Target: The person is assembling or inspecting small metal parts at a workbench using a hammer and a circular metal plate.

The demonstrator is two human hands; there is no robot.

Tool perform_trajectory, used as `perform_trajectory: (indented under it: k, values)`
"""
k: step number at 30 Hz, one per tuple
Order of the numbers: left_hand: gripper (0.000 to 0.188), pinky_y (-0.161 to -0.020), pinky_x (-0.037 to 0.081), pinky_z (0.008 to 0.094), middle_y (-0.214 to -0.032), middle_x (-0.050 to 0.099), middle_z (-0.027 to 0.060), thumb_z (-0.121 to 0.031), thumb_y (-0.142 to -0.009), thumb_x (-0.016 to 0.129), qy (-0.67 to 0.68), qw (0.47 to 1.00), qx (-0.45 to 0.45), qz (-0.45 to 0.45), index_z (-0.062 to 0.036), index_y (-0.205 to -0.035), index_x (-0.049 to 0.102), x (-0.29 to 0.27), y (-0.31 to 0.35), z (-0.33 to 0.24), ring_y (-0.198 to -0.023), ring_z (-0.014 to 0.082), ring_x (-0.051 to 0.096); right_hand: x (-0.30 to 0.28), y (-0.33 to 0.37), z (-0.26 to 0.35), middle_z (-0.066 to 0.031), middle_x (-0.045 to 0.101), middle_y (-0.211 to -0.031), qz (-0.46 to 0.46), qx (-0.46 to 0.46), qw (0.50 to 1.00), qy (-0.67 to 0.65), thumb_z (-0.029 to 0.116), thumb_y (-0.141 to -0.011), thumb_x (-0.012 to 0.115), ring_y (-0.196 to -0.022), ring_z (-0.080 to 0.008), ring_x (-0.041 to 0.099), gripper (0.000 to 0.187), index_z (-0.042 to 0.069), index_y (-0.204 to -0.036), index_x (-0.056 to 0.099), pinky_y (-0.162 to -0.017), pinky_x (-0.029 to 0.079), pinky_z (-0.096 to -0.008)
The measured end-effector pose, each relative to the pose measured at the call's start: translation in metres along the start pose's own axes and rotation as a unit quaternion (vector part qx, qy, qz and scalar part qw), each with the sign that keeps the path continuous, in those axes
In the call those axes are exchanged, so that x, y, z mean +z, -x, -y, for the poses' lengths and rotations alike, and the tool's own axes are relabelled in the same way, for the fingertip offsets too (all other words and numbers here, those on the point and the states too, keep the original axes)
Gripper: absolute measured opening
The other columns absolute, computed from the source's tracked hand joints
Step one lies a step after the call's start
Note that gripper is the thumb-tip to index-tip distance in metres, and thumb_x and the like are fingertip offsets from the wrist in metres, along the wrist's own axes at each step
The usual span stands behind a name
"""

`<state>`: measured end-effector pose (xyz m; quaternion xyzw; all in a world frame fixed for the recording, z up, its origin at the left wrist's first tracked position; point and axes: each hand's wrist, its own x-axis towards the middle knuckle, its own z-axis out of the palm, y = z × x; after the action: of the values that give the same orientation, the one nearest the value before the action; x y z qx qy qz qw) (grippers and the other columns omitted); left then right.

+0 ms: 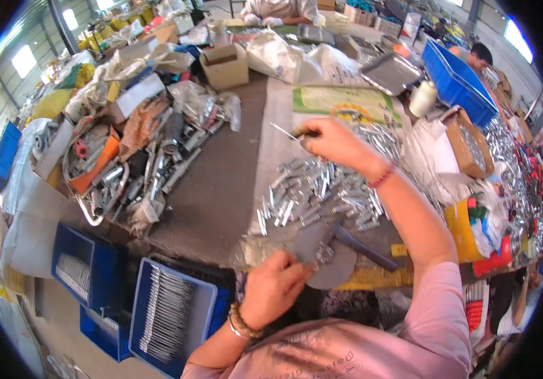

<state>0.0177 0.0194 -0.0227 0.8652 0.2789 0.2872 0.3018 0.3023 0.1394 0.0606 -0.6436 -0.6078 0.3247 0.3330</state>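
Note:
Raised over the bench, my right hand (328, 140) is closed on a thin shiny metal rod (284, 131) that points up to the left. My left hand (276, 283) is at the bench's near edge, fingers pinched together beside a grey rounded plate (335, 271); what they hold, if anything, is hidden. A dark hammer-like tool (366, 249) lies across that plate, with a small silvery metal part (325, 254) next to it. Beyond, a wide pile of short metal tubes (322, 189) spreads over white sacking, under my right forearm.
Tools and scrap crowd the bench's left around an orange piece (97, 167). Blue bins (211, 309) of lined-up metal rods stand below at left. A cardboard box (224, 66), a white bottle (422, 99) and a blue crate (458, 82) stand farther back. Two people are across the bench.

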Motion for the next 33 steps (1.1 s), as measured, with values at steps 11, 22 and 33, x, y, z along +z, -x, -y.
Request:
perform_trajectory:
  k: [11,22,33]
  values:
    - [0.023,-0.07,0.053,0.0328,-0.092,0.065,0.0087,-0.003,-0.086,0.084,0.001,0.999,-0.015,-0.029,-0.0075,-0.109,0.083,0.003,-0.004,-0.011,-0.078,0.0248,0.067,0.032,0.246,-0.018,-0.0099,0.061,-0.09,-0.041,-0.081,0.972,0.218,0.008,-0.084,0.076,-0.083,-0.0331,0.068,0.012,0.008,-0.096,0.073,-0.071,0.055,-0.0443]
    - [0.022,-0.073,0.052,0.0321,-0.093,0.065,0.0094,0.004,-0.084,0.083,-0.021,0.998,-0.017,-0.062,-0.0037,-0.105,0.081,0.012,0.003,-0.017,-0.082,0.0238,0.066,0.055,0.249,-0.033,-0.0044,0.057,-0.09,-0.129,-0.202,0.936,0.259,0.007,-0.078,0.074,-0.086,-0.0252,0.063,0.014,0.01,-0.091,0.07,-0.074,0.055,-0.0393]
    - [0.022,-0.076,0.05,0.033,-0.096,0.065,0.0086,0.003,-0.085,0.082,-0.001,0.999,-0.03,-0.044,-0.0046,-0.106,0.082,0.01,0.0,-0.014,-0.088,0.0231,0.064,0.054,0.24,-0.045,-0.0035,0.058,-0.091,-0.128,-0.246,0.927,0.252,0.011,-0.082,0.069,-0.088,-0.0233,0.063,0.006,0.01,-0.087,0.066,-0.073,0.056,-0.038]
